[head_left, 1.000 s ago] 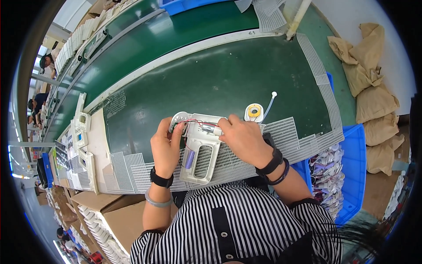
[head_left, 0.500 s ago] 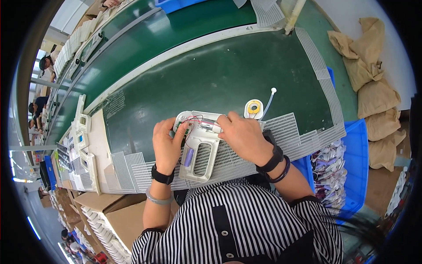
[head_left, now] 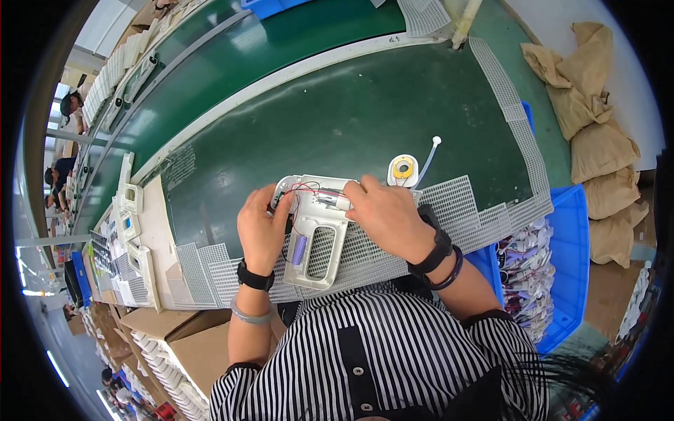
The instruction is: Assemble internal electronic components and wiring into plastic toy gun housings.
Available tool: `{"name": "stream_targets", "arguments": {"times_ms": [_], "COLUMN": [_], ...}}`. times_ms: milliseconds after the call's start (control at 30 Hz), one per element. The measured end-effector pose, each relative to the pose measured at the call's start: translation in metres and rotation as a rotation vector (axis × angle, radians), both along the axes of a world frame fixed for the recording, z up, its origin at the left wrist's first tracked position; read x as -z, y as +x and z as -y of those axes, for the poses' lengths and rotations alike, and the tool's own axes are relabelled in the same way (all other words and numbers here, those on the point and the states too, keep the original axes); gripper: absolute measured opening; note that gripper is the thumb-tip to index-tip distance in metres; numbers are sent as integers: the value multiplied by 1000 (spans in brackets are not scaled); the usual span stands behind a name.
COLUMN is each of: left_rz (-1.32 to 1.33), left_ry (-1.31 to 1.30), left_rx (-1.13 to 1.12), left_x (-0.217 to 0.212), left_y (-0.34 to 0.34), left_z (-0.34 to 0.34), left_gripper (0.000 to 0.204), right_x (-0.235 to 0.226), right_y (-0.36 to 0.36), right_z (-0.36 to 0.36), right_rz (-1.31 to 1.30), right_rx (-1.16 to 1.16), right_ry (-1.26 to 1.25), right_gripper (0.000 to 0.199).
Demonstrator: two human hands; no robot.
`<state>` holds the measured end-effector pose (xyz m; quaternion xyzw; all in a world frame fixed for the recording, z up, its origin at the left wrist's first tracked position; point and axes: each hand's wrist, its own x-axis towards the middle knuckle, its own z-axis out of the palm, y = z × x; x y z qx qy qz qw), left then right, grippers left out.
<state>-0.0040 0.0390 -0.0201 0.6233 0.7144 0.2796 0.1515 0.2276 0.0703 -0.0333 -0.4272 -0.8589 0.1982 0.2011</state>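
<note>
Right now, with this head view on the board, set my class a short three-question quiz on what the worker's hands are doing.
1. True or false: the left hand rests on the white pistol-shaped housing.
2. What runs across the open housing? A) red wires B) a chain C) a ribbon
3. Fill in: the yellow-centred spool lies on the ______ mat.

Key: 1 true; 2 A; 3 green. The right hand presses a small metal part inside.

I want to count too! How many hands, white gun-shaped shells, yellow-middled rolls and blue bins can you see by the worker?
hands: 2 (left hand, right hand)
white gun-shaped shell: 1
roll with yellow middle: 1
blue bin: 1
Total: 5
</note>
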Motion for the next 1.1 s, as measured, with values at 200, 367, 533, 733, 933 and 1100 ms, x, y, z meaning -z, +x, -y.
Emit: {"name": "stream_targets", "arguments": {"times_ms": [200,367,533,733,933,1100], "left_rz": [32,-27,-111,-231,-238,-212], "left_ry": [-14,13,69,229,222,199], "left_rx": [-78,-102,-157,-153,-153,-163], "left_x": [11,14,27,35,35,31], "left_y": [0,5,11,14,13,14], "left_z": [1,2,10,14,12,11], "left_gripper": [29,31,33,35,34,34], "right_x": [1,1,1,4,2,1], "right_y": [0,0,-1,-1,-2,-2], "right_z": [-1,0,-1,3,1,1], "right_rz": [-5,-8,-9,50,75,62], "right_rx": [-2,8,11,30,34,30], "right_ry": [-7,13,-2,-62,-77,-86], "right_gripper": [17,17,17,30,30,30]}}
